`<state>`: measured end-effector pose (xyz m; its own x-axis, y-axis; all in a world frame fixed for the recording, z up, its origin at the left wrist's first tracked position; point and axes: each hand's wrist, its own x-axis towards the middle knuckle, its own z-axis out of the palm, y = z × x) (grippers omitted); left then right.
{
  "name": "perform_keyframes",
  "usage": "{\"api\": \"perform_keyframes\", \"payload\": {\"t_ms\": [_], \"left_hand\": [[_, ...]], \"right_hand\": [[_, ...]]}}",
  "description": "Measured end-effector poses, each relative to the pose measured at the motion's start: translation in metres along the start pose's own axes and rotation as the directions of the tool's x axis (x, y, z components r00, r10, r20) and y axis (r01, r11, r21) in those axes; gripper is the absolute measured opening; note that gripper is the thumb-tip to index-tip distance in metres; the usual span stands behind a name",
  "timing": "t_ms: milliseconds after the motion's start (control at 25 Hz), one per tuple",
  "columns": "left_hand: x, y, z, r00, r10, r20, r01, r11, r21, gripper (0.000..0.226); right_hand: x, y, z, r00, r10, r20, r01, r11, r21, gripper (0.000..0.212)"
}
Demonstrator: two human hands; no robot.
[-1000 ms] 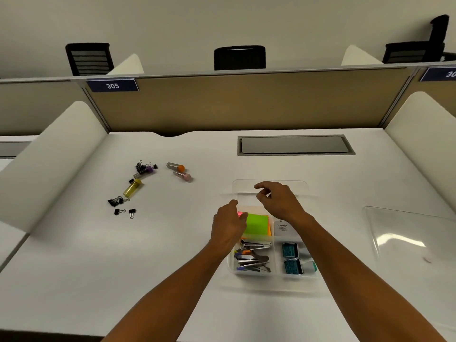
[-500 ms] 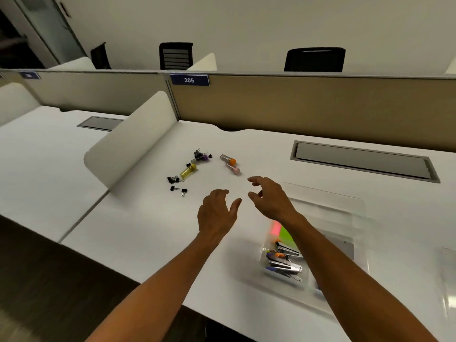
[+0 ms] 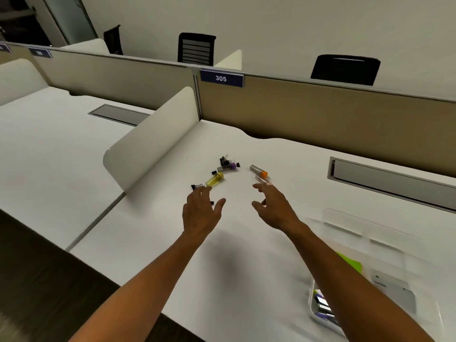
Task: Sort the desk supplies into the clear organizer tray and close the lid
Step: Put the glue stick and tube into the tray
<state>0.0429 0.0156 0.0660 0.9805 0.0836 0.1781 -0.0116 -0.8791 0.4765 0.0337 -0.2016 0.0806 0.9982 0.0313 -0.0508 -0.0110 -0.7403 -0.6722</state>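
Observation:
Loose supplies lie on the white desk (image 3: 153, 233): a yellow tube (image 3: 215, 179), a purple-capped tube (image 3: 228, 167), an orange-capped tube (image 3: 258, 170), a pink-tipped tube (image 3: 262, 179) and small black binder clips (image 3: 197, 186). My left hand (image 3: 201, 212) hovers open just below the binder clips, partly hiding one. My right hand (image 3: 272, 206) is open, its fingertips at the pink-tipped tube. The clear organizer tray (image 3: 370, 235) sits at the lower right, holding green sticky notes (image 3: 351, 264), a white card and staplers (image 3: 322, 306), partly hidden by my right forearm.
A curved white divider (image 3: 153, 141) stands left of the supplies. A tan partition with a "305" label (image 3: 221, 78) runs along the back. A grey cable hatch (image 3: 392, 180) is set in the desk at right. The desk's front edge drops off at lower left.
Both hands have left the tray and reached forward-left toward the loose supplies. The view has swung left, so the tray now sits at the lower right.

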Motion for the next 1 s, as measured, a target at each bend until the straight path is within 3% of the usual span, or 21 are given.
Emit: {"api": "perform_keyframes", "payload": {"t_ms": [200,480,680,880,1000], "left_hand": [[0.049,-0.028,0.007,0.999,0.028,0.038,-0.025,0.997,-0.075,0.055],[0.116,-0.046,0.037,0.971,0.056,0.233,-0.014,0.983,-0.181,0.067],[0.138,-0.042,0.066,0.965,0.076,0.253,-0.082,0.997,0.014,0.056],[0.158,-0.037,0.086,0.965,0.083,0.248,-0.111,0.989,0.101,0.051],[0.164,-0.036,0.092,0.951,0.064,0.302,-0.113,0.983,0.147,0.050]], "right_hand": [[0.035,-0.008,0.017,0.997,0.073,0.006,-0.073,0.996,-0.050,0.056],[0.084,0.000,0.022,0.972,0.224,-0.066,-0.233,0.950,-0.209,0.061],[0.111,0.013,0.026,0.955,0.291,-0.060,-0.295,0.909,-0.294,0.059],[0.137,0.030,0.033,0.930,0.273,-0.245,-0.347,0.871,-0.347,0.032],[0.146,0.040,0.039,0.923,0.331,-0.199,-0.385,0.825,-0.413,0.033]]}}
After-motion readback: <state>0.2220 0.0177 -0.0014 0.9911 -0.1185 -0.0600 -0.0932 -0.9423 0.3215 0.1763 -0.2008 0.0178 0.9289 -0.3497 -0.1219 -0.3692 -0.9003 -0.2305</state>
